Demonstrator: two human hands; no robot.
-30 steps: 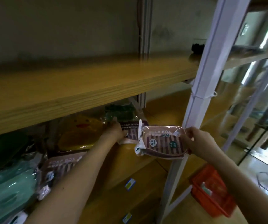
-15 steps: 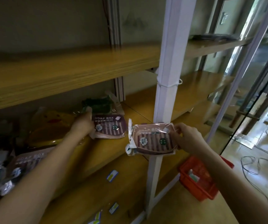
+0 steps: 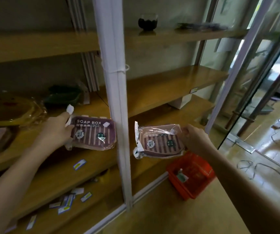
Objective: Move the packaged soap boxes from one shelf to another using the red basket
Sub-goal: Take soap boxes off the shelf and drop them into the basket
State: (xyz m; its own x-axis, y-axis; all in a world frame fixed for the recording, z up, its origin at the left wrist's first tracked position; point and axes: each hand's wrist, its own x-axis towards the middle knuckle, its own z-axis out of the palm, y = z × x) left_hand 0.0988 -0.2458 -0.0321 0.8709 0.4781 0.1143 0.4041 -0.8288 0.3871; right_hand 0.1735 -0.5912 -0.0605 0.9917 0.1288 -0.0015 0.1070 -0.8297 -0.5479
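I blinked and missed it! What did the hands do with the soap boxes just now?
The left hand gripped a plastic-wrapped purple soap box deep on the wooden shelf and pulled it forward to the front edge. The right hand kept holding the other wrapped pinkish soap box; the red plastic basket stayed on the floor.

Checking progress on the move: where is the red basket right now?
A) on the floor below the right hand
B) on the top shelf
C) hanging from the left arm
A: the red basket sits on the floor, under the soap box that the right hand holds.
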